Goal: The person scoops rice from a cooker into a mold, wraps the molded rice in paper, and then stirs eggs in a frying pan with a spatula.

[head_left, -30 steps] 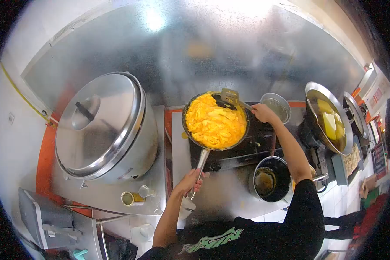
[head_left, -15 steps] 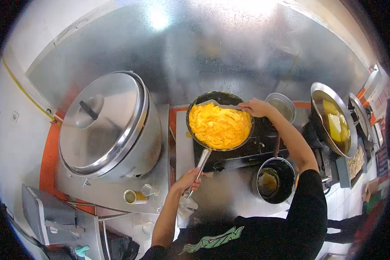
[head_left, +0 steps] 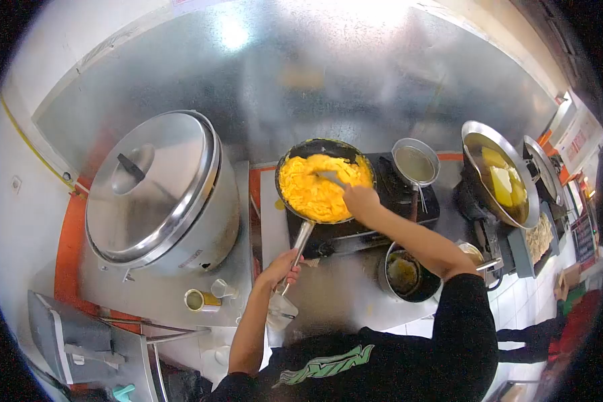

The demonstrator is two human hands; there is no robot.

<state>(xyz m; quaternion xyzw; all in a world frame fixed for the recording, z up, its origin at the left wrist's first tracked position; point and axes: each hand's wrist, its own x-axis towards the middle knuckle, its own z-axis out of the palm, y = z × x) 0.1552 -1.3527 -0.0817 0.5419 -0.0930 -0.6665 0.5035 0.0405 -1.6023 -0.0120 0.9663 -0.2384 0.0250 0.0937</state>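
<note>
Scrambled egg, bright yellow (head_left: 315, 197), fills much of a dark frying pan (head_left: 325, 145) on the stove (head_left: 405, 218). My left hand (head_left: 283, 269) is wrapped round the pan's metal handle (head_left: 303, 236). Over the right part of the pan, my right hand (head_left: 363, 203) grips a grey spatula (head_left: 331, 177), whose blade is in the egg and partly blurred. Right of the pan a strainer (head_left: 415, 163) rests over a container, with a dark pot (head_left: 409, 275) below it.
A large lidded steel pot (head_left: 161, 187) stands at the left. Near it are a can (head_left: 202, 301) and a clear cup (head_left: 222, 289). At the right stands a wok of oil (head_left: 499, 177) with yellow pieces, beside a tray (head_left: 539, 242). Another person's dark-clothed legs (head_left: 529, 345) show lower right.
My right hand has moved down and left, drawing the spatula from the pan's far edge into the middle of the egg. The view has shifted slightly. My left hand still holds the handle.
</note>
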